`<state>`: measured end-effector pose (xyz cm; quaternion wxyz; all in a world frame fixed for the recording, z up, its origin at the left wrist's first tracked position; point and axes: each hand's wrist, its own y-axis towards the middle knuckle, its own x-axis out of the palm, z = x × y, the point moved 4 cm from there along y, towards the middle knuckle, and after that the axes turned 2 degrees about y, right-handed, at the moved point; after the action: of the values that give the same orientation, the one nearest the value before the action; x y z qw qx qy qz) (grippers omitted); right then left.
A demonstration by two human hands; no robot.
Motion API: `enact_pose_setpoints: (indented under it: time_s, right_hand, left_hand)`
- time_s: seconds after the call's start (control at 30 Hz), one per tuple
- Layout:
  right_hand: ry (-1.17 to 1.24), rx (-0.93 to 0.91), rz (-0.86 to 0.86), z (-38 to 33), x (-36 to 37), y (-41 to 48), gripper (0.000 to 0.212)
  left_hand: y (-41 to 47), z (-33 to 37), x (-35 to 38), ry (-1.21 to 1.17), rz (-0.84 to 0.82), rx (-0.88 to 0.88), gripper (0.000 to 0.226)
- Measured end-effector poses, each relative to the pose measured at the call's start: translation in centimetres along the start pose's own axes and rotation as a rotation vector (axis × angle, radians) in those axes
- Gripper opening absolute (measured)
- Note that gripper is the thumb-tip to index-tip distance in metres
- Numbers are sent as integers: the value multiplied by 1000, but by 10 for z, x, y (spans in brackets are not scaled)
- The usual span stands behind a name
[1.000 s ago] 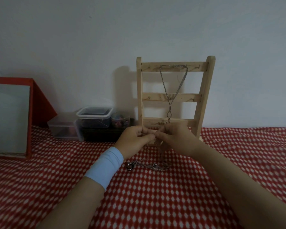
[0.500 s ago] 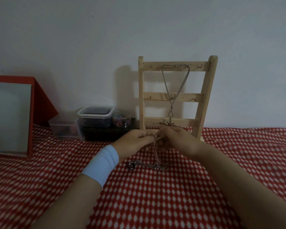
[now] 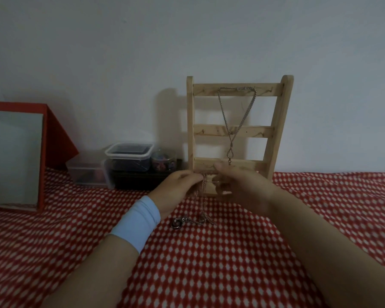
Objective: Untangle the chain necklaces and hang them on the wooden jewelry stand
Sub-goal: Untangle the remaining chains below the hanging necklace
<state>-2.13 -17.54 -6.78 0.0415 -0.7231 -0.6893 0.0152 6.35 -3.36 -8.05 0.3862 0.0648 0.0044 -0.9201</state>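
Both hands pinched a tangled chain in front of the stand.
Fingertips of left hand [image 3: 176,186] and right hand [image 3: 245,185] were closed on the tangled chain [image 3: 203,192], its lower end and ring pendant [image 3: 176,223] lying on the red white-dotted cloth [image 3: 209,267]. Blue wristband [image 3: 136,221] on left wrist. One necklace [image 3: 242,121] hung from the top rail of the wooden jewelry stand [image 3: 283,121], which stood against a plain pale wall [image 3: 120,52]. Clear plastic tubs [image 3: 129,152] and a red-edged board [image 3: 53,127] sat left.

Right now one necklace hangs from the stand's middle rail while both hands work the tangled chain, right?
No: in the head view the necklace hangs from the top rail of the stand, not the middle. The left hand and right hand pinch the tangled chain.
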Motion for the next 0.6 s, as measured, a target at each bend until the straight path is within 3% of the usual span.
enact_pose_setpoints:
  time_s: [0.07, 0.13, 0.23, 0.3, 0.37, 0.5, 0.57, 0.6]
  right_hand:
    - [245, -44, -27, -4, 0, -1, 35]
    - [437, -65, -39, -7, 1, 0, 24]
    - [544, -65, -14, -7, 3, 1, 19]
    - [480, -32, -12, -10, 2, -4, 20]
    - [133, -22, 78, -16, -4, -8, 16]
    - [-1042, -123, 434, -26, -19, -7, 9]
    - [-1252, -107, 494, -29, -16, -10, 16]
    - [-1190, -104, 507, -30, -17, -10, 28]
  left_hand:
    - [-2, 0, 4, 122, -45, -8, 51]
    - [-1, 1, 4, 165, -24, 20, 37]
    - [-2, 9, -1, 159, 52, 76, 22]
    - [-1, 10, -6, 164, 104, 100, 22]
    - [-2, 11, -13, 119, 169, 125, 23]
    - [-1, 13, -19, 61, 181, 147, 25]
    - [1, 9, -17, 65, 136, 117, 26]
    - [2, 7, -16, 57, 124, 88, 27]
